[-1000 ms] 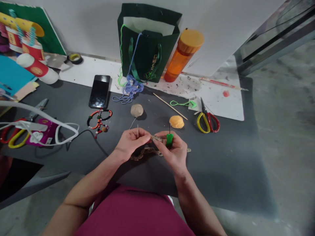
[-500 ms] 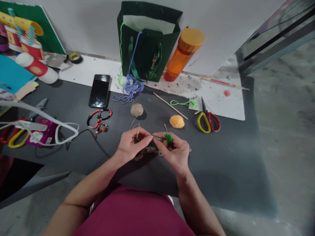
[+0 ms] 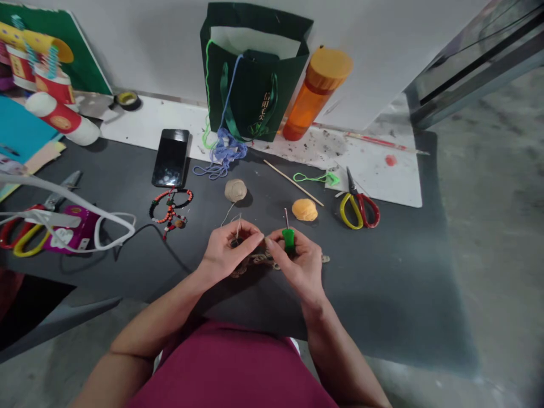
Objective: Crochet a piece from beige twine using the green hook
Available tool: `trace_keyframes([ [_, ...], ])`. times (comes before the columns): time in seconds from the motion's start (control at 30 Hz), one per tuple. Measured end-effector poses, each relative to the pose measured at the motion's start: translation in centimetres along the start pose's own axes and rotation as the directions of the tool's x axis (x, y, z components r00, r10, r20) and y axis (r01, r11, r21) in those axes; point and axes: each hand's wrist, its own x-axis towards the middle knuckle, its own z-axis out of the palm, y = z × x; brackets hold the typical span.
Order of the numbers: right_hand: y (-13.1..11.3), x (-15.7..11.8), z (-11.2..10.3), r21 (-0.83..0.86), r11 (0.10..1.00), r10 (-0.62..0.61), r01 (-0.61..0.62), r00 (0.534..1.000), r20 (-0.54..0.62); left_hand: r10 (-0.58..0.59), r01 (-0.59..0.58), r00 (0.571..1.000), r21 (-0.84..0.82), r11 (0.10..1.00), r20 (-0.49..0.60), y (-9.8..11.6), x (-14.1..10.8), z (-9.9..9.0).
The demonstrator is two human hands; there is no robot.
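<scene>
My left hand (image 3: pixel 225 250) is closed, thumb and forefinger pinching the edge of a brown crocheted piece (image 3: pixel 258 259). A strand of yarn runs up over its fingers toward a beige yarn ball (image 3: pixel 236 190) just beyond. My right hand (image 3: pixel 304 263) is closed around the green handle of a crochet hook (image 3: pixel 288 239), whose metal shaft points up and away. Its thumb and forefinger also meet at the work, fingertips close to those of the left. Much of the crocheted piece is hidden beneath both hands. A yellow-orange ball (image 3: pixel 305 210) lies beyond the right hand.
Scissors (image 3: pixel 359 208) lie to the right, near a wooden stick (image 3: pixel 293 182). Behind stand a dark green paper bag (image 3: pixel 250 85) and an orange bottle (image 3: pixel 317 96). Blue yarn (image 3: pixel 225 150), a phone (image 3: pixel 171 158), a beaded bracelet (image 3: pixel 170 209) and white cables (image 3: pixel 106 214) lie leftward.
My right hand has shifted slightly left, its thumb now nearer the left fingertips. The crochet hook has moved left with it and stands more upright. My left hand has hardly moved.
</scene>
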Motion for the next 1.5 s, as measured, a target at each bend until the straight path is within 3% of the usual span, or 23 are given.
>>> trace_keyframes([
  [0.3, 0.2, 0.4, 0.1, -0.123, 0.99, -0.066, 0.067, 0.998, 0.011, 0.074, -0.062, 0.995, 0.17, 0.983, -0.061, -0.3, 0.0, 0.1],
  [0.43, 0.7, 0.6, 0.3, -0.102, 0.995, -0.015, 0.017, 1.0, 0.017, 0.103, -0.083, 0.992, 0.241, 0.967, -0.071, -0.5, 0.1, 0.0],
  [0.57, 1.3, 0.8, 0.4, 0.001, 0.997, 0.082, -0.082, 0.997, 0.001, 0.088, -0.086, 0.996, 0.343, 0.935, 0.008, -0.6, 0.5, -0.6],
  [0.67, 1.7, 1.0, 0.4, 0.053, 0.99, 0.13, -0.13, 0.991, -0.007, 0.086, -0.143, 0.988, 0.569, 0.81, 0.126, 0.2, 1.0, -1.9],
  [0.73, 1.9, 1.1, 0.3, 0.077, 0.985, 0.157, -0.157, 0.988, -0.003, 0.036, -0.181, 0.979, 0.782, 0.596, 0.199, 1.1, 1.2, -3.0],
  [0.8, 1.9, 1.1, 0.3, 0.097, 0.98, 0.177, -0.176, 0.984, -0.005, -0.05, -0.208, 0.967, 0.885, 0.416, 0.251, 2.3, 1.5, -4.3],
  [0.83, 1.9, 1.1, 0.3, 0.105, 0.978, 0.184, -0.182, 0.983, -0.007, -0.086, -0.237, 0.952, 0.886, 0.398, 0.293, 2.9, 1.7, -4.9],
  [0.93, 1.8, 1.0, 0.3, 0.13, 0.972, 0.198, -0.195, 0.98, -0.013, -0.191, -0.272, 0.896, 0.836, 0.477, 0.4, 4.7, 2.3, -6.5],
  [1.0, 1.8, 1.0, 0.3, 0.147, 0.968, 0.211, -0.206, 0.977, -0.018, -0.218, -0.274, 0.893, 0.861, 0.429, 0.393, 5.6, 2.7, -7.3],
  [1.07, 2.0, 1.0, 0.3, 0.172, 0.961, 0.224, -0.217, 0.974, -0.022, -0.192, -0.191, 0.943, 0.913, 0.362, 0.273, 6.3, 2.9, -7.7],
  [1.13, 2.2, 1.0, 0.5, 0.213, 0.95, 0.237, -0.227, 0.971, -0.026, -0.056, -0.098, 0.992, 0.96, 0.262, 0.116, 6.6, 2.8, -7.4],
  [1.17, 2.2, 0.9, 0.6, 0.237, 0.944, 0.244, -0.231, 0.97, -0.027, 0.038, -0.07, 0.997, 0.964, 0.255, 0.063, 6.5, 2.7, -7.0],
  [1.2, 2.3, 0.9, 0.8, 0.262, 0.937, 0.249, -0.232, 0.968, -0.031, 0.12, -0.071, 0.992, 0.953, 0.294, 0.037, 6.4, 2.5, -6.5],
  [1.27, 2.3, 0.7, 1.2, 0.306, 0.924, 0.256, -0.229, 0.965, -0.051, 0.21, -0.135, 0.977, 0.845, 0.517, 0.028, 5.8, 2.0, -5.0],
  [1.3, 2.3, 0.7, 1.3, 0.321, 0.921, 0.256, -0.223, 0.965, -0.061, 0.172, -0.158, 0.984, 0.73, 0.664, 0.056, 5.4, 1.8, -4.2],
  [1.37, 2.2, 0.5, 1.6, 0.331, 0.92, 0.248, -0.209, 0.965, -0.079, -0.002, -0.063, 0.991, 0.468, 0.882, 0.137, 4.4, 1.6, -2.7],
  [1.5, 2.0, 0.2, 1.9, 0.304, 0.934, 0.231, -0.189, 0.967, -0.107, -0.157, 0.143, 0.981, 0.122, 0.982, 0.11, 2.1, 1.9, -1.0],
])
